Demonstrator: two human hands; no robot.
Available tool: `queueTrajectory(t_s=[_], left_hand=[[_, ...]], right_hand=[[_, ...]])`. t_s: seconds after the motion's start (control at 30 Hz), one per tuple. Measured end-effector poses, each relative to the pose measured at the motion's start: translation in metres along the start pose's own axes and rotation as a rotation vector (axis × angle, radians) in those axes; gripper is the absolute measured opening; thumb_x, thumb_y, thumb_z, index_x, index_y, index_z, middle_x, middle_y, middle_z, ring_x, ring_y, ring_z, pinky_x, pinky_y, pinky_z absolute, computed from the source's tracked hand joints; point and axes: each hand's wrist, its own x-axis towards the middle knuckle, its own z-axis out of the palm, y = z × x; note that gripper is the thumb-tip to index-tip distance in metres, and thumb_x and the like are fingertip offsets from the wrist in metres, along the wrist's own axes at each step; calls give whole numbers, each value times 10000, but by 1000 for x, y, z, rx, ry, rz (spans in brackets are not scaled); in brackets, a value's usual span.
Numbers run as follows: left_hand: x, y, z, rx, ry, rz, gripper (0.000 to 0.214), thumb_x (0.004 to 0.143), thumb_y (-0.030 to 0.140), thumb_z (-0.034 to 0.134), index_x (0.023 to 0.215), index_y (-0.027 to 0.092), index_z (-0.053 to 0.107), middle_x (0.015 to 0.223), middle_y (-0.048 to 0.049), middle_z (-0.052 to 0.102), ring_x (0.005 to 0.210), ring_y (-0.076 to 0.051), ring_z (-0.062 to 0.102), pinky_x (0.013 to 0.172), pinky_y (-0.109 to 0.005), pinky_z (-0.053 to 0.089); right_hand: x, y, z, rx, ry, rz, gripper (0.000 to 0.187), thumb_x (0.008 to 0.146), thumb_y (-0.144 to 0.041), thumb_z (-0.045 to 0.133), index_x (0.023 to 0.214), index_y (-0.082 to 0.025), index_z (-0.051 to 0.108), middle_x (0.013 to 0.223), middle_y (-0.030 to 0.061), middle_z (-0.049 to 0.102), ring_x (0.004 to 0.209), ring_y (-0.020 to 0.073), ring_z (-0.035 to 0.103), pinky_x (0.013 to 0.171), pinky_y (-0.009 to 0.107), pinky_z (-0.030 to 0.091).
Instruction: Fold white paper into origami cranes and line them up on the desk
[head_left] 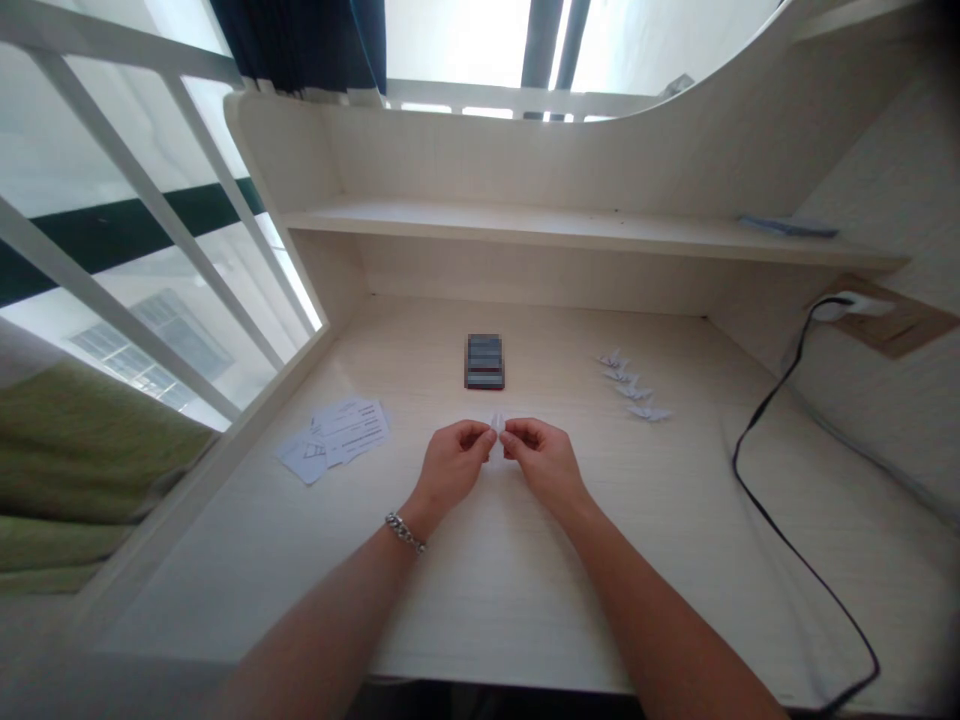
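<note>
A small folded piece of white paper (pixel 497 423) stands upright between my two hands, above the middle of the desk. My left hand (pixel 455 455) pinches its left side between thumb and fingers, and a chain bracelet circles that wrist. On the other side, my right hand (pixel 545 458) pinches the paper in the same way. The fingers cover most of its lower part. Just beyond the hands lies a phone (pixel 484 362) with a blurred-out screen. Several small folded paper figures (pixel 631 388) sit in a slanting row to the right.
Loose printed paper sheets (pixel 352 430) overlap at the left of the desk (pixel 465 600). A black cable (pixel 739 470) runs from the wall socket (pixel 892 315) down the right side. Behind stands a shelf (pixel 525 222) with a flat bluish item (pixel 787 227); white railing bars (pixel 112 160) rise at left.
</note>
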Motion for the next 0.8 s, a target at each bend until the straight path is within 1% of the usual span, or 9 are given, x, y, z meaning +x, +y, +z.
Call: queueTrajectory(t_s=[0.1,0.2,0.27,0.47,0.63,0.73,0.8], left_hand=[[0,-1,1,-54,-36,-36,275,768,374,516,788,131,644,668,-33,634,571,-118,557,541,-228,458],[0,-1,1,-84,-42,-21,287,763,383,522,819,129,640,710,-43,638,594,-120,562,554,-231,463],[0,-1,1,-70,-37,-7,286,762,387,527,822,130,638,718,-44,638,601,-121,561,555,-229,459],[-1,0,-2,48,14,21,278,770,384,514,771,138,643,638,-25,620,559,-118,537,523,-217,425],[-3,4,-2,71,25,62,266,782,365,498,749,143,639,672,-28,633,599,-124,547,557,-219,426],[-4,6,-1,77,11,75,271,788,368,495,743,138,631,680,-32,629,610,-124,544,559,-218,424],[-4,6,0,90,-1,77,278,789,379,495,745,138,627,679,-30,624,607,-122,540,554,-216,420]], right_hand=[[-1,-1,1,-5,5,22,208,686,-300,618,798,-128,650,653,42,618,566,138,545,560,281,457],[-1,-1,2,19,14,34,230,678,-322,628,794,-124,652,645,42,618,566,139,546,553,276,453],[-1,-1,2,42,17,39,246,672,-337,633,794,-125,656,640,42,618,566,137,545,550,273,453],[-1,-4,4,128,14,73,220,628,-317,674,736,-127,646,597,23,601,554,126,538,560,270,452],[-2,-8,6,236,-12,152,268,580,-347,709,736,-139,642,619,19,614,557,122,550,565,272,468],[-2,-6,7,228,-33,176,293,611,-393,679,767,-147,646,645,22,616,574,122,553,535,250,468],[-2,-4,6,204,-17,164,280,635,-398,658,759,-147,644,631,20,604,574,120,547,519,237,465]])
